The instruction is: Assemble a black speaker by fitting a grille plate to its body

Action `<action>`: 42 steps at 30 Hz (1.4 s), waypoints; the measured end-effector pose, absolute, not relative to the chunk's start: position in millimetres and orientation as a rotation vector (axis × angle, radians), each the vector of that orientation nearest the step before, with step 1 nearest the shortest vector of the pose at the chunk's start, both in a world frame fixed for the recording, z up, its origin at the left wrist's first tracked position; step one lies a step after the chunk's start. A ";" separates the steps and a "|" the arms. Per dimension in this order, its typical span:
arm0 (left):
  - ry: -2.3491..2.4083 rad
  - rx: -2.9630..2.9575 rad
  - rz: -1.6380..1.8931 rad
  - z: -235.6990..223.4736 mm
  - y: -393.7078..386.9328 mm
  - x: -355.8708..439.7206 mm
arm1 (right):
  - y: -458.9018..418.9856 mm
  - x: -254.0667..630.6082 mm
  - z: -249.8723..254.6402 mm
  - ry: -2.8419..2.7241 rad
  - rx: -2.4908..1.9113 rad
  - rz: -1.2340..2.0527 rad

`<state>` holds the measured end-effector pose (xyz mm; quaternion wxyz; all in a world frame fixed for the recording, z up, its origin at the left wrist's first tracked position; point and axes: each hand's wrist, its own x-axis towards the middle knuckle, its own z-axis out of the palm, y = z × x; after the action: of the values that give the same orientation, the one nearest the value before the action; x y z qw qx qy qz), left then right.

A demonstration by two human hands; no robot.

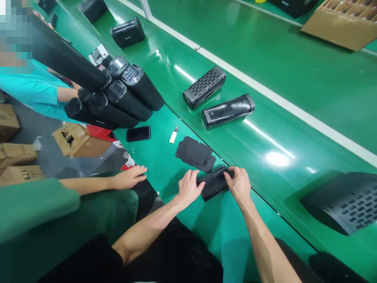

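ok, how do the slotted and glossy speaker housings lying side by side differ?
Upper face: the slotted housing has rows of elongated slots; the glossy housing looks shiny and reflective.
Position: the glossy housing lies nearer the right hand; the slotted housing lies farther off.
Both are dark, elongated and lying on the green surface.

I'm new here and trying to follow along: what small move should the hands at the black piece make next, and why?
Perhaps press gently on both ends of the black piece: the left hand and right hand are at its opposite ends, and it seems to rest on the green table, which should support it.
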<state>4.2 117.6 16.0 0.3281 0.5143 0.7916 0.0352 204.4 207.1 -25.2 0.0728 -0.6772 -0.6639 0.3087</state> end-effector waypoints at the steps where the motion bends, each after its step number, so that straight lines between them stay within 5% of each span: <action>1: 2.087 1.306 0.071 14.8 116.7 -0.2 | 209.3 203.3 -24.4 -1.975 -2.056 0.954; 6: 1.996 1.292 0.030 8.5 114.9 -16.3 | 214.3 200.4 -24.3 -1.782 -2.175 1.131; 16: 1.570 0.606 0.777 -1.3 118.2 -26.6 | 148.7 203.8 -35.9 -1.144 -2.154 1.481; 29: 0.926 0.117 0.637 43.6 109.6 -5.8 | 46.0 238.6 32.3 -0.318 -1.793 1.503; 42: 1.394 0.351 0.762 79.0 67.5 -19.0 | 16.4 255.1 43.8 -0.203 -1.715 1.297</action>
<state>-19.0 67.5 79.0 0.6870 0.1569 0.6227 0.3402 255.1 16.4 43.8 0.4715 -0.7002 -0.0830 0.5296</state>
